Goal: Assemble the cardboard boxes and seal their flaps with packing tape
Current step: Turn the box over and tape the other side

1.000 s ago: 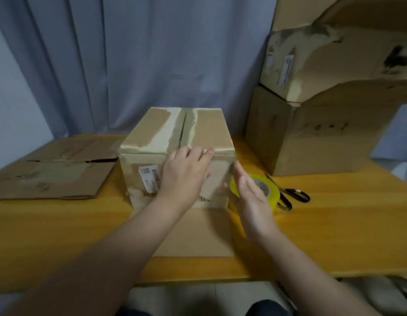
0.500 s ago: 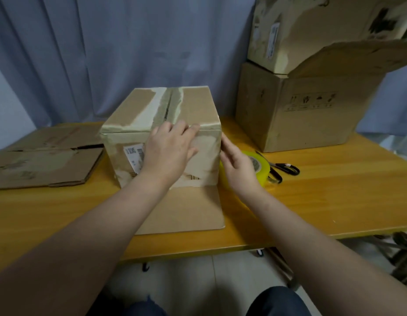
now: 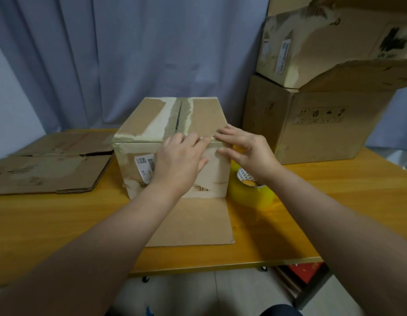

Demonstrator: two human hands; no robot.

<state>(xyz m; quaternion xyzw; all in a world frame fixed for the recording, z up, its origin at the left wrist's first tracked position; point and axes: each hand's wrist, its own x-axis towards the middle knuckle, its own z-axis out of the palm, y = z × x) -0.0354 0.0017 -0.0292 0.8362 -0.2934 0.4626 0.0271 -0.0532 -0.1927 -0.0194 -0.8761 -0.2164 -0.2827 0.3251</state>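
A worn cardboard box [image 3: 152, 124] stands on the wooden table [image 3: 334, 201], its two top flaps folded shut with a narrow gap along the seam. One loose flap [image 3: 198, 222] lies flat on the table toward me. My left hand [image 3: 177, 163] presses flat against the box's near face, fingertips at the top edge. At the box's near right top corner rests my right hand [image 3: 245, 149], fingers straight across the edge. A yellow roll of packing tape [image 3: 250, 192] sits just right of the box, partly behind my right wrist.
Two flattened cardboard boxes [image 3: 50, 169] lie at the left of the table. A large open box [image 3: 312, 124] stands at the back right with another box [image 3: 323, 37] stacked on it. A grey curtain hangs behind. The table's front edge is close to me.
My right hand rose from beside the tape roll to the box's near right top corner. My left hand stayed pressed on the front face. The scissors are no longer in view.
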